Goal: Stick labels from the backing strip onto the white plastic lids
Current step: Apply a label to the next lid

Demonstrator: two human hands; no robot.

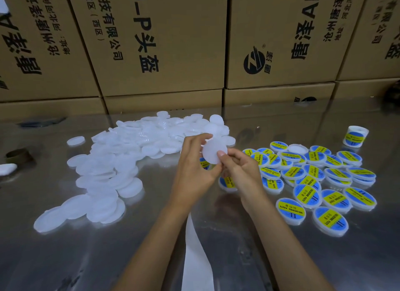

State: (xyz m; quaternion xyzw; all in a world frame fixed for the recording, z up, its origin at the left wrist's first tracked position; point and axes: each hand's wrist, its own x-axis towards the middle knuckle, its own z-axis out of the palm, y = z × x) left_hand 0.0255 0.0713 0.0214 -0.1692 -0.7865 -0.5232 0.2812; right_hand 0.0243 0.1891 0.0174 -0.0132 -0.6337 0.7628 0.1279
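Dozens of plain white lids (pixel 112 160) lie heaped across the left half of the shiny metal desk (pixel 216 236), spilling from the near left corner toward the back, some overlapping, one or two lying apart at the far left. Beside the left edge sits a small brown ring (pixel 18 155), maybe a tape core, with something white (pixel 7 168) just in front of it.

Over the middle of the desk both arms reach in. One bare lid (pixel 213 152) is held up between the hands. The left hand (pixel 192 163) curls round its left edge, fingers behind and thumb near the rim, so that grip is clamped on the lid. The right hand (pixel 242 167) pinches the lid's lower right edge with its thumb on the face; whether a label sits under the thumb, I can't tell. A white backing strip (pixel 194 254) trails down between the forearms toward the near edge.

To the right lies a spread of labelled lids (pixel 313 182), each with a blue and yellow sticker reading SOLDERING PASTE. One unlabelled lid (pixel 298 148) sits among them at the back. Farther right a roll of labels (pixel 356 135) stands by itself.

Brown cardboard boxes (pixel 173 41) with black printing are stacked along the back.
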